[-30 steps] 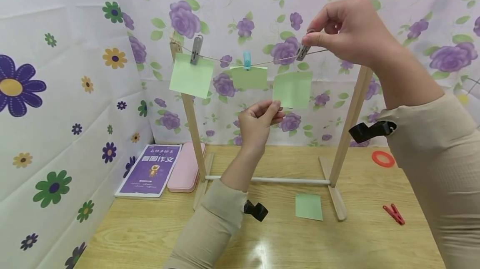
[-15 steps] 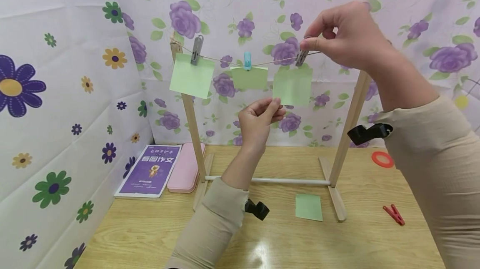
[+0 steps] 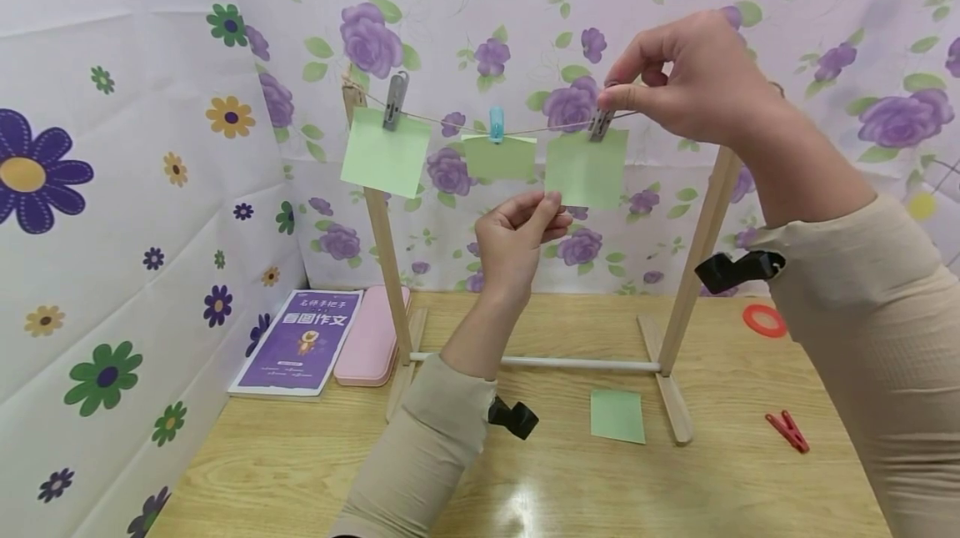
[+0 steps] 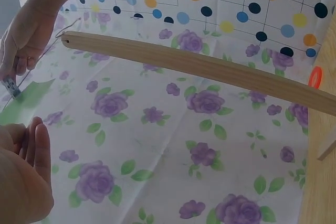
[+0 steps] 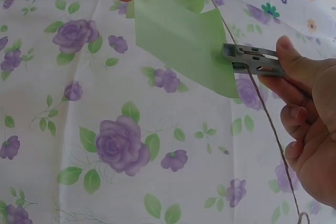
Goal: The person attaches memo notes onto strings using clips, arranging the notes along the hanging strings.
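Observation:
My left hand (image 3: 517,250) pinches the lower left corner of a green paper square (image 3: 586,171) between thumb and fingers. Above it, my right hand (image 3: 693,75) holds a grey clothespin (image 5: 254,60) by its handle ends. In the right wrist view the clothespin's tips overlap the paper's top edge at the string (image 5: 270,121). To the left along the string, a blue clip (image 3: 496,125) carries a folded green paper (image 3: 501,159). Farther left, a second grey clothespin (image 3: 395,102) holds another green sheet (image 3: 386,154).
The string spans a wooden stand (image 3: 697,263) with a white crossbar (image 3: 555,363). On the table lie a green paper (image 3: 617,416), a red clothespin (image 3: 787,431) and a red ring (image 3: 764,320). A purple book (image 3: 300,342) and pink case (image 3: 369,336) sit at left.
The right hand has moved down slightly with the grey clothespin, and the left hand has raised the paper a little, so the clothespin now overlaps the paper's top edge.

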### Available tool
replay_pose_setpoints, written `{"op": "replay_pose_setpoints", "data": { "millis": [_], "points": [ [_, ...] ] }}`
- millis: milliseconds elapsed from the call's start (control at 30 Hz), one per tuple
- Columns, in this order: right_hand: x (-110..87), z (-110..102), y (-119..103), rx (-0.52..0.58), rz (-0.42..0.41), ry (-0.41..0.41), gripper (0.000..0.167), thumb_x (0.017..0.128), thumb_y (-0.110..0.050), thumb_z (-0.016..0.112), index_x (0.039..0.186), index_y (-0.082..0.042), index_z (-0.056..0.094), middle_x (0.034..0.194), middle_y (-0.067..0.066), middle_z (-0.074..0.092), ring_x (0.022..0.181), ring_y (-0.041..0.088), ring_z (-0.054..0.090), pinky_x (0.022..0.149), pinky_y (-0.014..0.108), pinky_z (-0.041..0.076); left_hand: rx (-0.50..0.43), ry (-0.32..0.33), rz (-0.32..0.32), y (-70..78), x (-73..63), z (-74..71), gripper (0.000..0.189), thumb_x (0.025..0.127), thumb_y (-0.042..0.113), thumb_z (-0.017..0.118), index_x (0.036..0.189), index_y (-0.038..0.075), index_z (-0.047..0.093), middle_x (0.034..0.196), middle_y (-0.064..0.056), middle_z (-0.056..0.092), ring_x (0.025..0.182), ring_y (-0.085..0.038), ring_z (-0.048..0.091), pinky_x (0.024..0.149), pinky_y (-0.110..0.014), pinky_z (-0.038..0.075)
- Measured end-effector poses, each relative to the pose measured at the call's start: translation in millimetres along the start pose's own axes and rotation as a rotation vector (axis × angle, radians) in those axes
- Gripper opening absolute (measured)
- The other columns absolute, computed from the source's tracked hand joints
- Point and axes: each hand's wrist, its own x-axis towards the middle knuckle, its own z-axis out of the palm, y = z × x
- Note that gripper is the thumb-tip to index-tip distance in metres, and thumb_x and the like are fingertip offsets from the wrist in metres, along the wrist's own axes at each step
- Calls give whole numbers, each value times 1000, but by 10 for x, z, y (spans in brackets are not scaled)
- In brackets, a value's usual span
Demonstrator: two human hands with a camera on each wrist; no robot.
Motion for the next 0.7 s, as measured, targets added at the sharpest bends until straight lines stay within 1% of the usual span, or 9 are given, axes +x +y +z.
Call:
{"op": "replay_pose_setpoints", "data": {
  "millis": [267,400,533,633,700],
  "points": [
    [-15,-6,-4,-27,-33,-23,16,91,-23,80,97,-8,79,68,4,53,60,14,39,49,20,31,-8,-18,25,-4,-5,27,20,93,9,76,103,-7,72,83,-14,75,70,-15,73,73,-36,65],
    [-10,-12,-13,-25,-39,-45,18,91,-24,79,100,-8,79,67,5,52,61,15,39,48,21,31,-13,-19,31,-3,-6,35,19,93,8,75,103,-8,71,86,-16,75,72,-15,74,74,-35,65],
    [-13,-14,-19,-8,-37,-66,20,91,-25,79,102,-9,80,67,5,52,61,15,39,46,21,30,-16,-18,25,-7,-14,34,19,94,8,74,105,-8,71,93,-24,74,73,-15,74,74,-34,65],
    [-22,-8,-12,7,-36,-76,20,92,-26,79,102,-9,80,73,5,59,59,15,38,45,22,29,-17,-22,23,-24,-17,25,20,94,8,74,105,-8,71,98,-29,72,73,-14,74,75,-34,65],
    [-27,-5,-5,11,-32,-83,21,92,-26,79,103,-9,80,80,4,64,58,15,37,44,23,28,-14,-26,22,-38,-18,20,21,94,9,74,105,-8,70,97,-27,73,74,-14,74,75,-34,65]
  ]
}}
